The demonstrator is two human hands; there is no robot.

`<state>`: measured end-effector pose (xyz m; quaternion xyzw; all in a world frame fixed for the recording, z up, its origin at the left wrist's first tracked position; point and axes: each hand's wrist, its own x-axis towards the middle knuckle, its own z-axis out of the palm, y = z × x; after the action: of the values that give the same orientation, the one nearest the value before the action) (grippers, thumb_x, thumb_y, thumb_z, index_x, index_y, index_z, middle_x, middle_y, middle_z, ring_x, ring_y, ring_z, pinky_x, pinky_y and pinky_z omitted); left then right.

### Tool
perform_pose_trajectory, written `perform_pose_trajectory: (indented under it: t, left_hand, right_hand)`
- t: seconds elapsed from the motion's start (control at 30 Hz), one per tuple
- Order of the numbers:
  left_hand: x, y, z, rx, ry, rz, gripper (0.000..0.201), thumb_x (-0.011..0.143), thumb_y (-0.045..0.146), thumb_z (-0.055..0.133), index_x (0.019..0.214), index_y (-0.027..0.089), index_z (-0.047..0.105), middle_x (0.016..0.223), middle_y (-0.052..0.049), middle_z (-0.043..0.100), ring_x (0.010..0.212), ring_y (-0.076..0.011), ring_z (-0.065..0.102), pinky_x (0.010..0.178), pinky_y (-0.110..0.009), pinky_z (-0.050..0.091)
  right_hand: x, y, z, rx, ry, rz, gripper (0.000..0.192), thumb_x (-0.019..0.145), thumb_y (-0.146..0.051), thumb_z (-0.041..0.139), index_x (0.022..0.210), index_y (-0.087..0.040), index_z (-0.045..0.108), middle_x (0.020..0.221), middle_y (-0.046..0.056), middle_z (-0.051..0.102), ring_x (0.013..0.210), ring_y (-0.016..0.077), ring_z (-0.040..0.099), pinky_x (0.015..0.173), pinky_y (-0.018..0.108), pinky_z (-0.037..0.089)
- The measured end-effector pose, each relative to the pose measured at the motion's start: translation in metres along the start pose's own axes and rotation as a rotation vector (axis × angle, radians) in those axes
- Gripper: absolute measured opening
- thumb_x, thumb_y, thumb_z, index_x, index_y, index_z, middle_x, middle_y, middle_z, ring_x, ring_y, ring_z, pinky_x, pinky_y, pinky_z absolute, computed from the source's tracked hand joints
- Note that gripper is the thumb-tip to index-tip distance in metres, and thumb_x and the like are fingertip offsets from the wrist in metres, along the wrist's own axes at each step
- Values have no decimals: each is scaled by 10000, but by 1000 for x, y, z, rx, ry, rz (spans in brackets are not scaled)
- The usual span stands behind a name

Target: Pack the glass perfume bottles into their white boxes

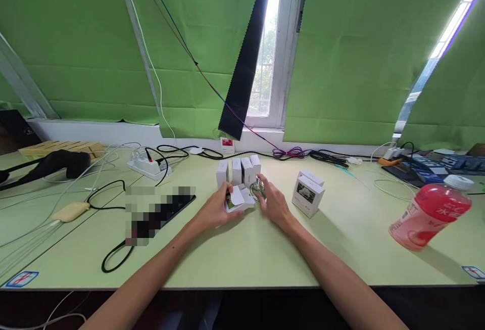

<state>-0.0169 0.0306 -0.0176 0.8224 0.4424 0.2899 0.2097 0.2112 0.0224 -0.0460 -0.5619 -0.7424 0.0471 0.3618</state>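
My left hand (220, 206) is closed around a small white box (238, 199) whose top flaps stand open. Just to the right of the box, my right hand (273, 202) grips a small clear glass bottle (258, 188) with a shiny top, partly hidden by the fingers. Behind both hands stands a row of several small white boxes (236, 171), upright and close together. To the right of my right hand are two more white boxes, the front box (307, 196) bearing a dark picture with a white flower.
A pink drink bottle (430, 214) with a white cap stands at the right. On the left lie a dark, partly pixelated flat device (182, 206), a yellow adapter (70, 211), cables and a white power strip (149, 166). More black cable (328, 158) runs along the wall.
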Motion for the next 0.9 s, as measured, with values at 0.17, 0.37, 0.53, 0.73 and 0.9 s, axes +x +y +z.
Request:
perform_pose_trajectory:
  t: [0.17, 0.37, 0.53, 0.73, 0.9]
  left_hand:
    - [0, 3, 1, -25, 41, 6, 590, 710, 542, 774, 978, 252, 335, 814, 31, 551, 683, -165, 503, 581, -274, 327]
    - [-2, 5, 2, -34, 42, 20, 590, 721, 477, 778, 1007, 251, 314, 824, 29, 556, 672, -155, 487, 574, -269, 321]
    - [-2, 6, 4, -49, 44, 32, 599, 714, 478, 790, 1010, 250, 322, 825, 29, 566, 655, -147, 484, 576, -266, 320]
    - [-2, 9, 7, -61, 22, 16, 587, 704, 481, 793, 989, 253, 333, 822, 42, 554, 674, -142, 472, 587, -256, 336]
    - [-3, 11, 8, -94, 5, 16, 571, 706, 491, 783, 983, 246, 348, 853, 28, 561, 692, -142, 476, 590, -254, 348]
  right_hand:
    - [4, 9, 2, 234, 162, 96, 612, 866, -248, 573, 1457, -215, 419, 777, -5, 630, 668, 193, 590, 656, 283, 433]
    - [7, 7, -6, 487, 342, 281, 637, 833, -405, 640, 1416, -209, 477, 620, -76, 498, 552, 153, 513, 553, 248, 388]
    - [7, 2, -9, 795, 363, 420, 759, 781, -513, 698, 1426, -217, 430, 606, -91, 531, 461, 128, 483, 439, 221, 375]
    - [6, -4, -6, 987, 314, 484, 764, 724, -476, 754, 1368, -211, 439, 580, -102, 532, 388, 111, 447, 332, 203, 344]
    - [3, -9, -4, 950, 294, 474, 725, 728, -461, 753, 1343, -208, 463, 561, -114, 508, 376, 97, 417, 313, 194, 342]
